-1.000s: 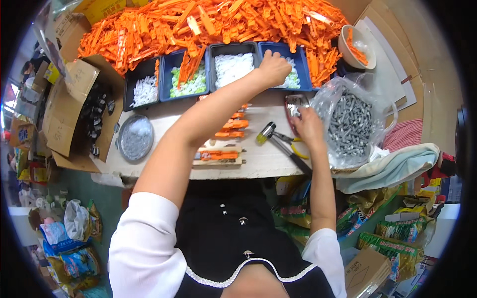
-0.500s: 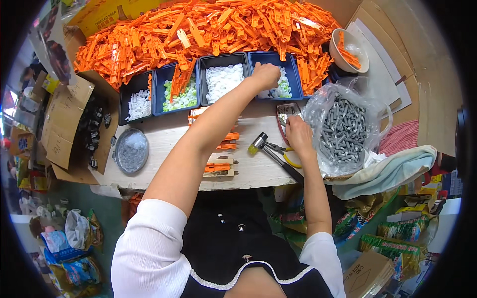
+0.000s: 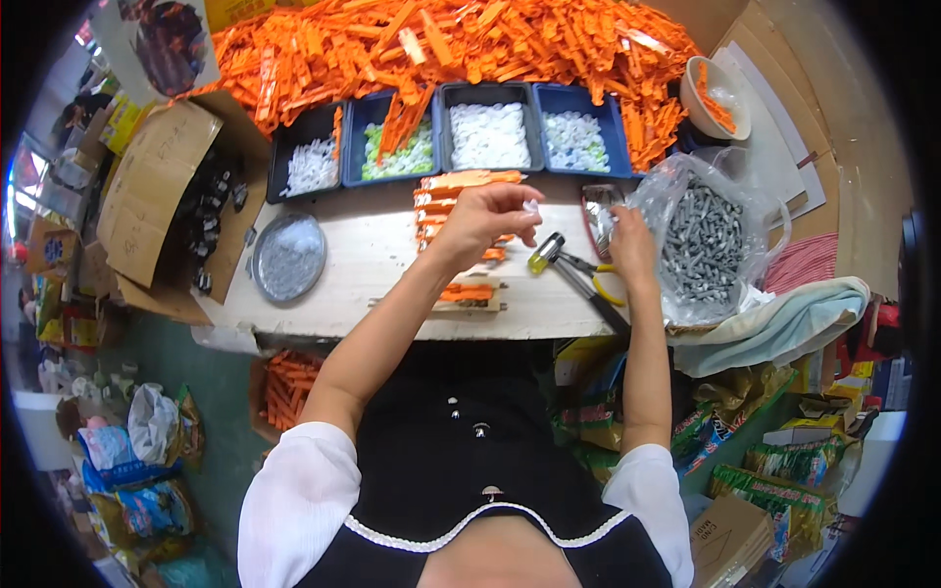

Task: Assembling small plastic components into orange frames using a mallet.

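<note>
A small white piece sits pinched between the left hand's thumb and fingers. From it, the row of orange parts lies toward nine o'clock, each long axis running nine to three, the left hand nearer. Toward four o'clock, the right hand meets a red-rimmed tray; I cannot tell whether its fingers grip anything.

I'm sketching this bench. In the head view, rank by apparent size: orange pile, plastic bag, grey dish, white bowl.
1. Orange pile
2. Plastic bag
3. Grey dish and white bowl: too alike to rank
</note>
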Action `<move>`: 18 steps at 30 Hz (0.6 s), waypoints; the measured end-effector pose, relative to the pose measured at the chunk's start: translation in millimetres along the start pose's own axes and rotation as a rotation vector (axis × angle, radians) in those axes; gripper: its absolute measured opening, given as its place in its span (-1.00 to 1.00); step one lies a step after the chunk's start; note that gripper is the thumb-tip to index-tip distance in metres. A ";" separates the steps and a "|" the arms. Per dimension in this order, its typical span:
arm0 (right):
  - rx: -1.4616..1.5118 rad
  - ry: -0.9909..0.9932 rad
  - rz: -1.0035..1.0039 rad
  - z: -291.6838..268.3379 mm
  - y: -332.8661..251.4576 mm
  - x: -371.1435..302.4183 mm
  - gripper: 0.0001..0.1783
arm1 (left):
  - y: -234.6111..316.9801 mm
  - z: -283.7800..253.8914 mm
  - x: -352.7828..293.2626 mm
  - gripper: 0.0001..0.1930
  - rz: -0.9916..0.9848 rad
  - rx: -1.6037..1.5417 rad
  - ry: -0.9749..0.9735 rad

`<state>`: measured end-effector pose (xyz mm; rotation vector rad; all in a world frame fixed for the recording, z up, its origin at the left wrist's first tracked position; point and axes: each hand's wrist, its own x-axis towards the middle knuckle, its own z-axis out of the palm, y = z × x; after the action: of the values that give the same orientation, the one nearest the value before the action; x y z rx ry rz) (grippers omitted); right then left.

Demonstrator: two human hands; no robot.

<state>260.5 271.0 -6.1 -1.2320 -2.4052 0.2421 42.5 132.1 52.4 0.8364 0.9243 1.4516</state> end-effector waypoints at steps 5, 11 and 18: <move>0.083 0.134 -0.007 -1.6 5.2 0.8 -0.70 | -16.1 -19.8 -60.3 -0.76 -0.032 -0.166 0.030; 0.079 0.190 -0.012 -10.4 -19.5 -5.4 -0.86 | -23.7 -28.9 -93.7 -0.76 -0.024 -0.269 0.091; 0.672 -0.147 -0.499 -38.1 -138.2 -35.9 -0.88 | -28.2 -27.9 -113.9 -0.76 -0.088 -0.335 0.032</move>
<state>195.0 158.9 64.5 -0.3170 -2.3479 0.9092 38.8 17.1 16.3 0.5202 0.7048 1.4939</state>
